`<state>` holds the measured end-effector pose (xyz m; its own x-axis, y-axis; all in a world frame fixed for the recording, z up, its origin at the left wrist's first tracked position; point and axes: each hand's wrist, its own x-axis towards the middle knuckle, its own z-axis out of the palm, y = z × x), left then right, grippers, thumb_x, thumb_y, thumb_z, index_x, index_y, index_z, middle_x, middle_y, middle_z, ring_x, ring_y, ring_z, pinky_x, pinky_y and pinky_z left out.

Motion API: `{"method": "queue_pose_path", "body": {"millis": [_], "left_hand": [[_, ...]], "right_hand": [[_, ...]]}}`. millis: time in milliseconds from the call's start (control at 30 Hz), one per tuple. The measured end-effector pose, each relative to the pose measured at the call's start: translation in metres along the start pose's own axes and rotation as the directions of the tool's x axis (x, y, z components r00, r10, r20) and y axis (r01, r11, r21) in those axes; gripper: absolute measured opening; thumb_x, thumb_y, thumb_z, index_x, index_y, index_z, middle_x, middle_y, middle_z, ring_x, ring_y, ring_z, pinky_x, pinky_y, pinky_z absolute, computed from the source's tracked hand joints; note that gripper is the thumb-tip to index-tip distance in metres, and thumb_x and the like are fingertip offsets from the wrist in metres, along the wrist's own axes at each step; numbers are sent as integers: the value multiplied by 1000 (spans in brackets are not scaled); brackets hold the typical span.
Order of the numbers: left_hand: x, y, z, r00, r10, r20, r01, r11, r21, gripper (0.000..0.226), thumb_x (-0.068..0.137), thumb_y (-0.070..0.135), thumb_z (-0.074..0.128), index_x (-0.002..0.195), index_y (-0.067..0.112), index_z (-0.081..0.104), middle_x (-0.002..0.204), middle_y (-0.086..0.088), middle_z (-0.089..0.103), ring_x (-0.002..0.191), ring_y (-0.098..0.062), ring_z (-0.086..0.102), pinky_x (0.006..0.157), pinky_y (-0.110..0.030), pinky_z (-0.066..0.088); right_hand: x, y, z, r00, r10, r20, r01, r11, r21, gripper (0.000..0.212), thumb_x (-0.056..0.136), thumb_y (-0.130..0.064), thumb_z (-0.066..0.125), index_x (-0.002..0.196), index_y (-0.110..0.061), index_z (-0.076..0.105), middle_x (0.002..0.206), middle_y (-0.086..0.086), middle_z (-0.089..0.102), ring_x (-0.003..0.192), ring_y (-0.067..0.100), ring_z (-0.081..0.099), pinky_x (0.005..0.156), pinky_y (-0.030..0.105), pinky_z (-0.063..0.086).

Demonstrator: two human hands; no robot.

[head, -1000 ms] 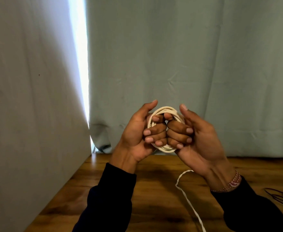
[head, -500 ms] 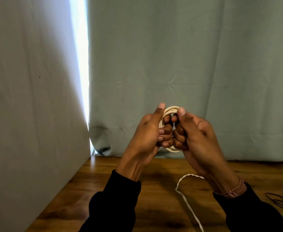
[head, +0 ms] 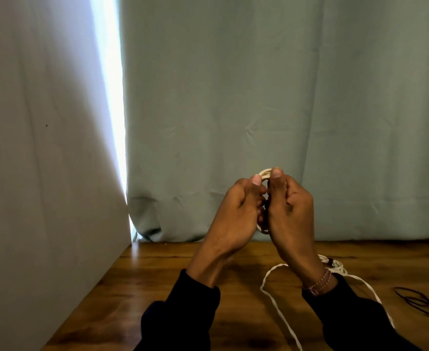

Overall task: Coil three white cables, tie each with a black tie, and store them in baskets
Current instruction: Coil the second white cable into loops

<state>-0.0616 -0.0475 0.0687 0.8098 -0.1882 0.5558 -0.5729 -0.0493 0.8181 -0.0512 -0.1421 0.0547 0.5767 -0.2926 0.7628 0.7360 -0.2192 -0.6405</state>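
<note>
Raised above the worktop (head: pixel 173 287), the left hand (head: pixel 236 214) and right hand (head: pixel 290 211) press together, fingers curled round a small white cable coil (head: pixel 265 173). Its loose tail (head: pixel 279 310) trails down near the right. A slack grip could let loops spring open; the black ties (head: pixel 418 301) lie well apart, far right.
</note>
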Motion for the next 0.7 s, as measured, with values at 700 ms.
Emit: {"method": "queue_pose_path", "body": {"millis": [700], "left_hand": [[2, -5, -8, 993, 118, -6, -116, 986, 118, 37, 109, 38, 28, 89, 16, 51, 64, 7, 47, 53, -6, 48, 53, -21, 41]], "right_hand": [[7, -4, -8, 962, 2, 273, 38, 990, -139, 42, 106, -43, 28, 90, -22, 61, 70, -4, 63, 64, 1, 64, 54, 13, 48]]}}
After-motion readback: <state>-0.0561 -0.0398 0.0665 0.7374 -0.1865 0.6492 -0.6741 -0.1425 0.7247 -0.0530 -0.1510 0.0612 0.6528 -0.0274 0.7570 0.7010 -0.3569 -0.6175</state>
